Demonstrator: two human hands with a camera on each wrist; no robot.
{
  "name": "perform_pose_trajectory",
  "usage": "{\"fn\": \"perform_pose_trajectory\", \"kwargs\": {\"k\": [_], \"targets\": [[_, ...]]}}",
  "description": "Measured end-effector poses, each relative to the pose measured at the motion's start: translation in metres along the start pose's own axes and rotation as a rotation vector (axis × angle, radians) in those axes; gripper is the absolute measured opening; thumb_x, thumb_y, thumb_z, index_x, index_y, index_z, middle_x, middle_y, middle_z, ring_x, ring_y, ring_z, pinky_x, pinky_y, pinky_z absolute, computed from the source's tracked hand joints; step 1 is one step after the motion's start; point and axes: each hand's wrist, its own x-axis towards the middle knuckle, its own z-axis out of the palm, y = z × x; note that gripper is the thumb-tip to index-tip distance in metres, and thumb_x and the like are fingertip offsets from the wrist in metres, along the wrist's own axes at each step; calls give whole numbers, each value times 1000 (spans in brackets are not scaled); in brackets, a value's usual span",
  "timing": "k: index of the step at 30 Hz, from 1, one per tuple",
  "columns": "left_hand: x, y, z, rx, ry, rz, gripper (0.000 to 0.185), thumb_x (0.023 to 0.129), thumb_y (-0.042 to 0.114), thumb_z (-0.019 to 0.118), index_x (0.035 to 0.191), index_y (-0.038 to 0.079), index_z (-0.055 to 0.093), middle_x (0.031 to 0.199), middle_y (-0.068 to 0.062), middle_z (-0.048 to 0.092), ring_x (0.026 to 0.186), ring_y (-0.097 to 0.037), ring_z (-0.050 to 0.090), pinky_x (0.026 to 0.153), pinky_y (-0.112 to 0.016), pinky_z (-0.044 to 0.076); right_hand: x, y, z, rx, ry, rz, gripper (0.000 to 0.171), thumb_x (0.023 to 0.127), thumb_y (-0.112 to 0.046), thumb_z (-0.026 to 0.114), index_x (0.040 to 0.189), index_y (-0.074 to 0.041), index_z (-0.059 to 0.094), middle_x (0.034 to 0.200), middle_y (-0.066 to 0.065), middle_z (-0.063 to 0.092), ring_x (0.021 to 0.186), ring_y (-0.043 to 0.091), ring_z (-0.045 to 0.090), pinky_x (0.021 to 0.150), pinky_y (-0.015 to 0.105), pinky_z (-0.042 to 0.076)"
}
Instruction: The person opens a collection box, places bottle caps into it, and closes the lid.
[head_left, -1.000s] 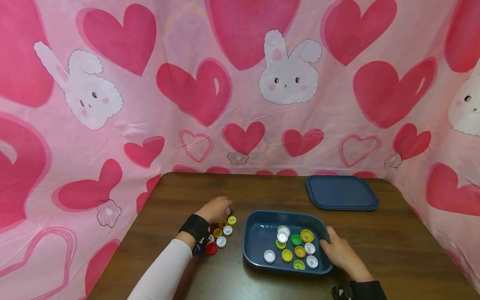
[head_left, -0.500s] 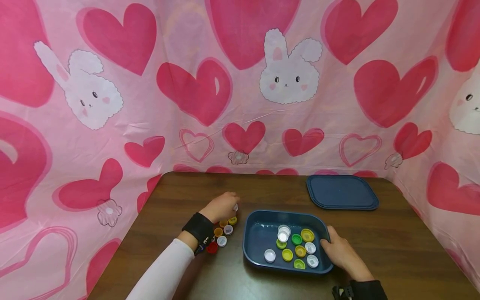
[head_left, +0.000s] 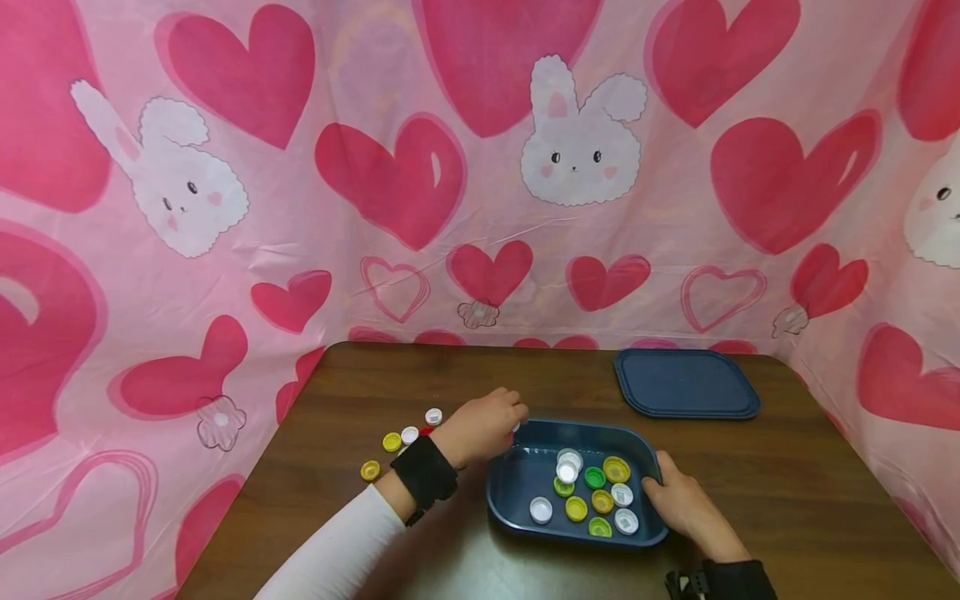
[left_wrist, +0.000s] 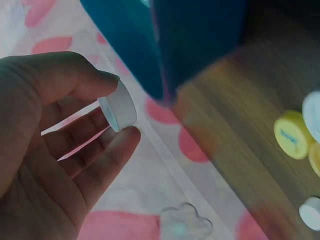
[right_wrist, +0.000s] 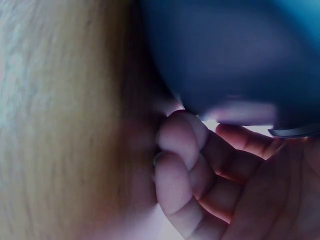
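A dark blue tub stands on the brown table with several bottle caps inside, white, green and yellow. My left hand hovers at the tub's left rim and pinches a white cap between thumb and forefinger; the tub's wall is right beside it. My right hand grips the tub's right rim, fingers curled against its side. Loose caps lie on the table left of the tub.
A dark blue lid lies flat at the table's back right. A pink cloth with hearts and rabbits hangs behind and to both sides. The table's left edge runs close to the loose caps.
My left hand has lifted off the pile of loose caps and moved right to the tub's rim with a white cap pinched. The right hand has stayed on the tub.
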Motion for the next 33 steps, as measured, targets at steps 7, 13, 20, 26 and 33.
{"fn": "perform_pose_trajectory", "kwargs": {"k": [7, 13, 20, 26, 33], "targets": [[6, 20, 4, 12, -86, 46, 26, 90, 16, 75, 116, 17, 75, 107, 2, 67, 98, -11, 57, 81, -20, 55, -1, 0, 1, 1, 11, -9, 39, 103, -22, 46, 134, -1, 37, 112, 28, 62, 86, 26, 64, 65, 36, 48], [9, 31, 9, 0, -169, 89, 29, 90, 20, 76, 119, 18, 74, 108, 3, 68, 97, -10, 58, 84, -19, 54, -2, -2, 1, 2, 2, 4, 39, 103, -22, 46, 134, 0, 37, 113, 28, 62, 85, 26, 64, 65, 36, 49], [15, 37, 19, 20, -251, 123, 28, 92, 20, 75, 121, 20, 73, 108, 4, 68, 93, -9, 58, 86, -20, 53, -1, -3, -1, -13, -3, 9, 41, 103, -23, 46, 135, 0, 36, 113, 29, 61, 87, 28, 63, 69, 39, 49], [18, 36, 31, 29, -308, 125, 26, 92, 21, 75, 119, 22, 73, 103, 5, 68, 91, -8, 58, 85, -21, 52, 1, -4, -1, -12, -24, 23, 41, 103, -22, 45, 135, 1, 35, 115, 30, 60, 90, 29, 62, 73, 42, 50], [19, 32, 35, 17, -323, 132, 22, 94, 20, 72, 116, 22, 73, 101, 6, 66, 89, -8, 55, 83, -21, 51, 1, -6, -2, -36, -22, 23, 43, 103, -21, 44, 136, 4, 34, 117, 31, 59, 90, 29, 63, 74, 44, 51]]}}
